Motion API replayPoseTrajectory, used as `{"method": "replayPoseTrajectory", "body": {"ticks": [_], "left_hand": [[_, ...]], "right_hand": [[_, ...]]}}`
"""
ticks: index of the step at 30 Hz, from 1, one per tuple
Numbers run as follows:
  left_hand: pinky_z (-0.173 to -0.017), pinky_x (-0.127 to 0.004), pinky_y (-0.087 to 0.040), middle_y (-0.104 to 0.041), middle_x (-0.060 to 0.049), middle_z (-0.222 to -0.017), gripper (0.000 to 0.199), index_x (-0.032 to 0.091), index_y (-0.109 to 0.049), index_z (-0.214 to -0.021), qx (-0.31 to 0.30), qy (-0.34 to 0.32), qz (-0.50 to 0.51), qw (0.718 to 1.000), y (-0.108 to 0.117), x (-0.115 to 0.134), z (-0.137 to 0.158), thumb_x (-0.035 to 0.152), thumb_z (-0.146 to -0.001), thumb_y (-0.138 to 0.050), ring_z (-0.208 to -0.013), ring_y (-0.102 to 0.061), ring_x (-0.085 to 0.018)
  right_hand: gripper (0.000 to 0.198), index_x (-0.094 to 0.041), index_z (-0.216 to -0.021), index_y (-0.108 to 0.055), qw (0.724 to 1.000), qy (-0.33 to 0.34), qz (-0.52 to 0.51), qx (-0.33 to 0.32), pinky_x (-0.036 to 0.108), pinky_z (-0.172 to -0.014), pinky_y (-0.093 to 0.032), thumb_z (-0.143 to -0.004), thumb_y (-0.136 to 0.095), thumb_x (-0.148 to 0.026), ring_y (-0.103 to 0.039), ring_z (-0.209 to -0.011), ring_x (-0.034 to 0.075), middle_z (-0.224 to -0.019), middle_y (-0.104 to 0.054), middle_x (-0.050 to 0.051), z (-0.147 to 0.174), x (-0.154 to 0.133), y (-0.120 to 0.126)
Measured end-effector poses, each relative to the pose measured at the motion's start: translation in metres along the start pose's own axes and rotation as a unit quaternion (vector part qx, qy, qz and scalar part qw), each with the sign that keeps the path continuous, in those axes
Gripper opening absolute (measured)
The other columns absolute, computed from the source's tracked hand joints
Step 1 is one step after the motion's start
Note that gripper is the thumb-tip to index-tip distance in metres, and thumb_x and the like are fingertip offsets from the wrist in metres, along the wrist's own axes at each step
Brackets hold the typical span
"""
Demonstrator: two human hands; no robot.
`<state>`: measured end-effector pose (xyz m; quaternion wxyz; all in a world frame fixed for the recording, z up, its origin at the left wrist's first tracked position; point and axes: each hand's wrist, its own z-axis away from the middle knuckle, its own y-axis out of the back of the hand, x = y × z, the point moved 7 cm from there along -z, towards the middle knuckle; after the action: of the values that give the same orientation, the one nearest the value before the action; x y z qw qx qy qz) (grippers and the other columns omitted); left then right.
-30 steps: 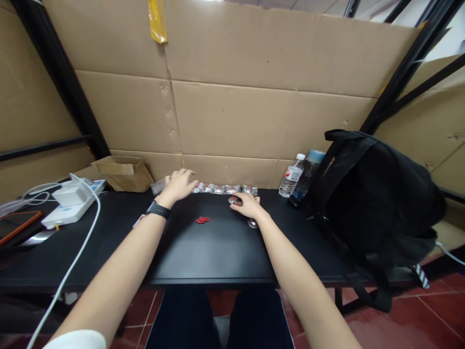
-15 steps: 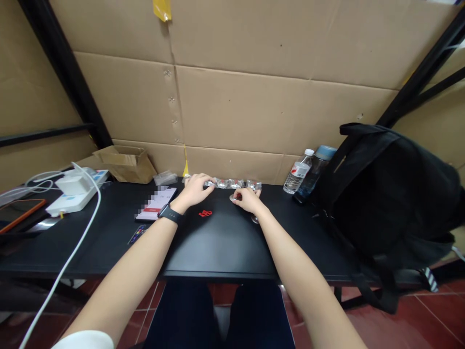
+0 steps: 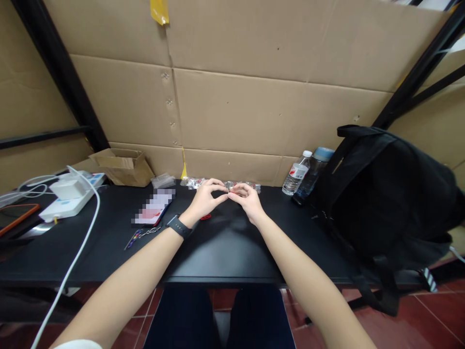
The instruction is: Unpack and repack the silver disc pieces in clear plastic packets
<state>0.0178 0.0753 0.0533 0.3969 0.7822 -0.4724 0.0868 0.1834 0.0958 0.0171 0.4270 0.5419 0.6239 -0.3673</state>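
Over the middle of the black table (image 3: 221,257), my left hand (image 3: 206,199) and my right hand (image 3: 250,202) meet at the fingertips. Thumb and fingers of both are closed in a pinch around one small item with a bit of red on it, too small to name. A bundle of red cord (image 3: 206,217) lies under my left hand, partly covered. Just behind the hands runs a row of small clear packets (image 3: 192,182), some hidden by my fingers. My left wrist wears a dark watch.
To the left are a phone (image 3: 154,206), a keychain (image 3: 134,238), an open cardboard box (image 3: 125,167), a clear plastic case (image 3: 163,181) and a white power strip (image 3: 70,203) with cables. On the right stand a water bottle (image 3: 296,174), a blue-lidded bottle (image 3: 316,169) and a black backpack (image 3: 385,208).
My right hand has lifted a small round item off the table and tipped it up. My left hand has come right from the packets to meet it, now partly covering the red cord.
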Motion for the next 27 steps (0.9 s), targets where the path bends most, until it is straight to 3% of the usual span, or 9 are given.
{"method": "replayPoseTrajectory", "body": {"ticks": [6, 12, 16, 22, 27], "left_hand": [[-0.105, -0.045, -0.043, -0.071, -0.005, -0.112, 0.01, 0.026, -0.078, -0.088, -0.007, -0.044, -0.065, 0.997, 0.001, 0.01, 0.002, 0.034, -0.087, -0.073, -0.112, -0.059, -0.025], [-0.104, -0.051, -0.039, -0.072, -0.004, -0.112, 0.004, 0.027, -0.078, -0.073, -0.059, -0.05, -0.114, 0.991, 0.002, 0.011, 0.002, 0.029, -0.076, -0.078, -0.118, -0.052, -0.03], [-0.107, -0.051, -0.037, -0.072, -0.003, -0.115, 0.004, 0.027, -0.079, -0.074, -0.108, -0.036, -0.128, 0.985, 0.009, -0.001, 0.0, 0.025, -0.073, -0.076, -0.119, -0.052, -0.031], [-0.108, -0.044, -0.038, -0.072, -0.001, -0.11, 0.008, 0.028, -0.08, -0.069, -0.214, -0.014, -0.142, 0.966, 0.013, -0.032, 0.003, 0.023, -0.069, -0.073, -0.11, -0.061, -0.027], [-0.098, -0.034, -0.046, -0.073, -0.001, -0.11, 0.012, 0.028, -0.081, -0.07, -0.304, 0.034, -0.122, 0.944, 0.012, -0.057, 0.012, 0.024, -0.067, -0.071, -0.103, -0.067, -0.024]], "right_hand": [[0.049, -0.024, -0.1, -0.062, 0.999, -0.008, -0.015, -0.041, 0.04, -0.098, -0.055, -0.063, -0.089, -0.04, -0.073, -0.097, 0.021, -0.101, -0.076, 0.006, 0.003, -0.002, -0.002], [0.045, -0.024, -0.097, -0.059, 0.997, -0.012, 0.003, -0.077, 0.036, -0.083, -0.06, -0.061, -0.086, -0.033, -0.072, -0.082, 0.019, -0.094, -0.073, 0.003, 0.004, 0.001, -0.013], [0.04, -0.022, -0.096, -0.061, 0.994, 0.017, 0.086, -0.068, 0.032, -0.074, -0.059, -0.062, -0.079, -0.03, -0.07, -0.076, 0.017, -0.095, -0.072, 0.004, -0.001, -0.002, -0.003], [0.03, -0.02, -0.09, -0.07, 0.933, 0.066, 0.334, -0.117, 0.027, -0.069, -0.052, -0.06, -0.073, -0.018, -0.064, -0.071, 0.015, -0.086, -0.072, 0.001, -0.004, -0.013, 0.029], [0.041, -0.023, -0.093, -0.078, 0.906, -0.023, 0.361, -0.221, 0.026, -0.065, -0.05, -0.054, -0.073, -0.012, -0.064, -0.069, 0.016, -0.082, -0.074, 0.0, 0.003, -0.004, 0.052]]}}
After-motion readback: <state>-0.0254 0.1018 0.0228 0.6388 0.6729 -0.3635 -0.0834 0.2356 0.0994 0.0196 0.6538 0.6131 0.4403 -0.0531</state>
